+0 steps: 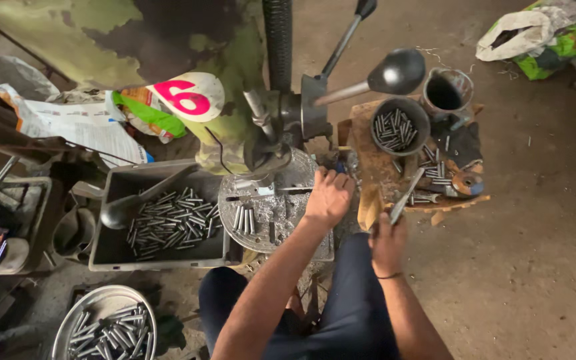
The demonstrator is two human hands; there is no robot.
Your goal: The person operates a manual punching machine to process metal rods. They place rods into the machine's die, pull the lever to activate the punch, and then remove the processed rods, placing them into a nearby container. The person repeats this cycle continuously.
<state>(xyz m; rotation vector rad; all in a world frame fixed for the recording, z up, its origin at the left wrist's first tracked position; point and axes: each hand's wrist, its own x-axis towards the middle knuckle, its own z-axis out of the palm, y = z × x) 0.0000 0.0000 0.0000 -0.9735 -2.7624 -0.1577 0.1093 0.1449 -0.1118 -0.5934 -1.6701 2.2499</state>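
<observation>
Two hands are seen low down: the left hand [329,197] is laid open on the round drill table [271,212], beside a few metal pins [244,219]. A flat metal tool [405,196] is gripped by the right hand [388,243]. Many pins are still piled in the grey tray [161,257].

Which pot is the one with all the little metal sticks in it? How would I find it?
Start at the green drill press, then look right to the wooden block beside it. Two round pots stand at its far end. Yours is the left, dark pot, full of short metal pins; its neighbour, the metal can, looks empty.
</observation>
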